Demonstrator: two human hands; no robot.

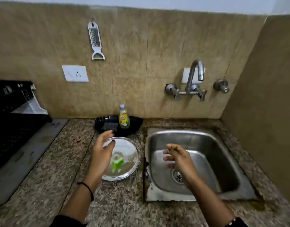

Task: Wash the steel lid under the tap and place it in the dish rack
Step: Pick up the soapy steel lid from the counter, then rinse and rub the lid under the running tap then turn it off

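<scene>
A round steel lid lies flat on the granite counter just left of the sink, with a green smear near its centre knob. My left hand hovers over the lid's left side, fingers spread, holding nothing. My right hand is held over the steel sink basin, fingers loosely apart and empty. The tap is on the wall above the sink, and no water is running. The black dish rack stands at the far left of the counter.
A dish soap bottle stands in a black tray against the wall behind the lid. A grater and a wall socket are on the tiled wall. A side wall rises to the right of the sink.
</scene>
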